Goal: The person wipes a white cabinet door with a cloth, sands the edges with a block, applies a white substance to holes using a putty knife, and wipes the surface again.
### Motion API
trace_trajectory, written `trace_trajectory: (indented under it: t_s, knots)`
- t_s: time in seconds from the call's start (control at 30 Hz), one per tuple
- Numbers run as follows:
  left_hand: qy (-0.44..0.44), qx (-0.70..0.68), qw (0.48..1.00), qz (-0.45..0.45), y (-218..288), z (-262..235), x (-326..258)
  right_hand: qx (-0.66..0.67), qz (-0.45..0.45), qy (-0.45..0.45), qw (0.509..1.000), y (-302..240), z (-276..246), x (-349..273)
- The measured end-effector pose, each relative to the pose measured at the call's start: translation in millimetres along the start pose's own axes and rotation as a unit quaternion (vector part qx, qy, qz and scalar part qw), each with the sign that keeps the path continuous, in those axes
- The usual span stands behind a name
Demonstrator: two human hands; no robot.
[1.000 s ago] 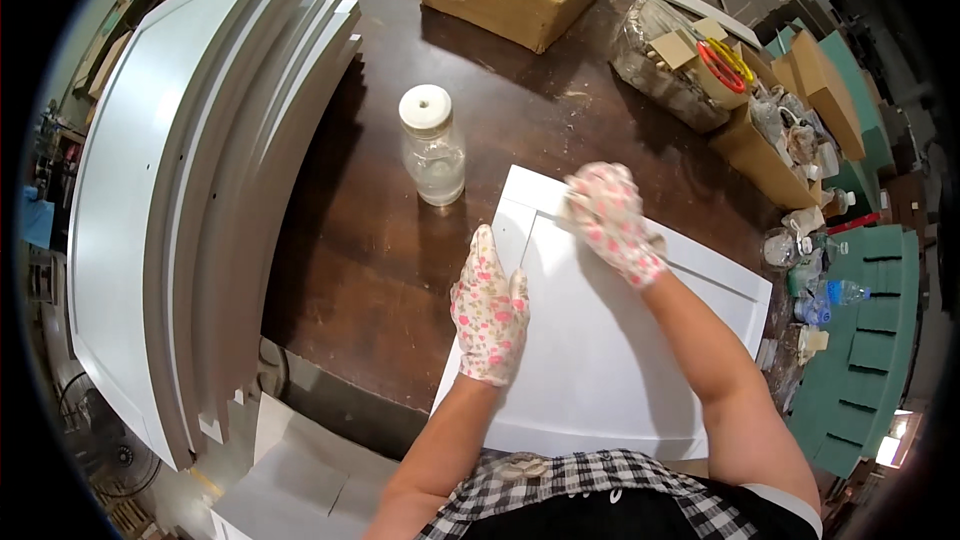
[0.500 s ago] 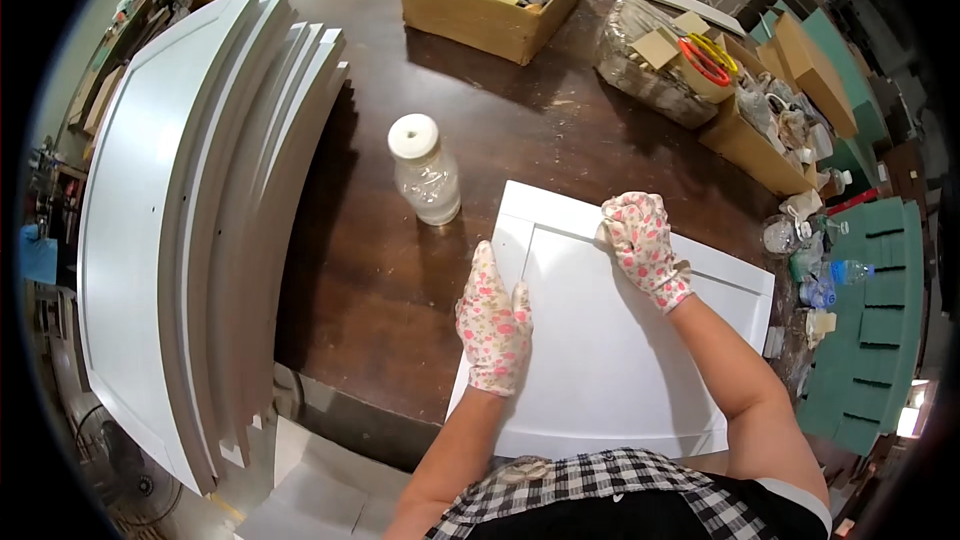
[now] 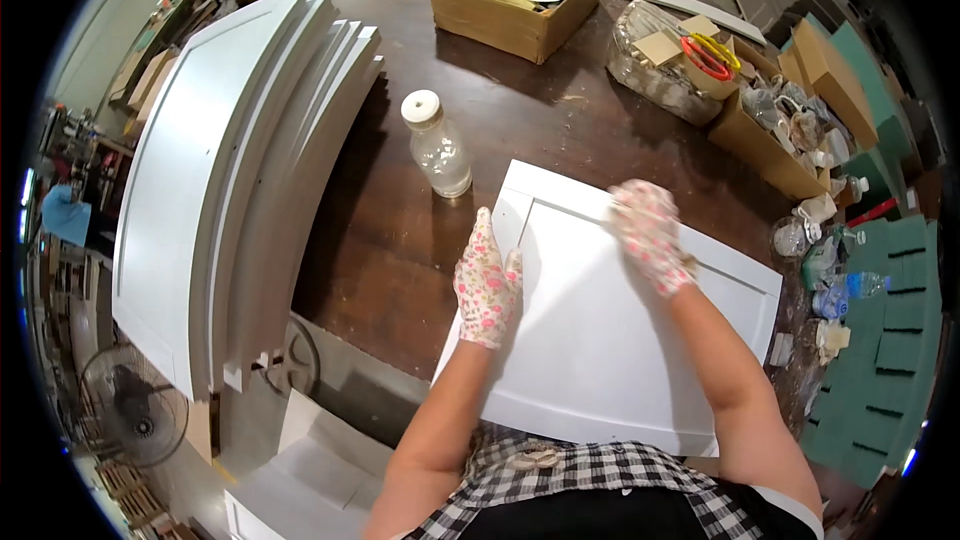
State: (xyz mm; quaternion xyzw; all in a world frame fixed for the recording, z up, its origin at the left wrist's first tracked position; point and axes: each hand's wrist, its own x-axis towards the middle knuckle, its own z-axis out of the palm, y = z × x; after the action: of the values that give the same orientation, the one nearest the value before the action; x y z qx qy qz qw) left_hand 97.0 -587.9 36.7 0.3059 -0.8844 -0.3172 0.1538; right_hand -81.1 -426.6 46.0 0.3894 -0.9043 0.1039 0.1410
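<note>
A white framed panel [image 3: 600, 340] lies tilted on the dark table in front of me. Along its left edge rests my left hand [image 3: 487, 290] in a flowered glove, fingers straight and thumb apart, steadying nothing visible between them. My right hand [image 3: 650, 238], gloved alike, is at the panel's far rail, blurred by motion. Its fingers look curled inward; whatever they may hold is hidden. Beyond my left hand stands an upright clear bottle [image 3: 440, 155] with a white lid, partly filled with clear liquid.
Several white panels [image 3: 220, 170] are stacked at the left. A cardboard box [image 3: 500, 22] of scraps stands at the back. To the right are a plastic-wrapped bundle [image 3: 650, 75], scissors [image 3: 708, 58], a box of clutter [image 3: 770, 150] and plastic bottles [image 3: 830, 300]. A fan [image 3: 135, 405] stands lower left.
My right hand has shifted slightly and is now smeared by motion. My left hand stays at the panel's left edge. The whole view has shifted a little.
</note>
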Motion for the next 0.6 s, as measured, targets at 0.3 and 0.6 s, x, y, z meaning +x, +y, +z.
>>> trace_trajectory:
  t_s: [0.3, 0.6]
  knots:
    - [0.079, 0.058, 0.986, 0.136, 1.0, 1.4, -16.0, -0.034, 0.175, -0.073, 0.981, 235.2, -40.8, -123.3]
    - [-0.139, -0.006, 0.943, 0.302, 16.5, -1.4, -185.9, 0.481, 0.036, 0.013, 0.876, -29.2, 2.6, 11.1]
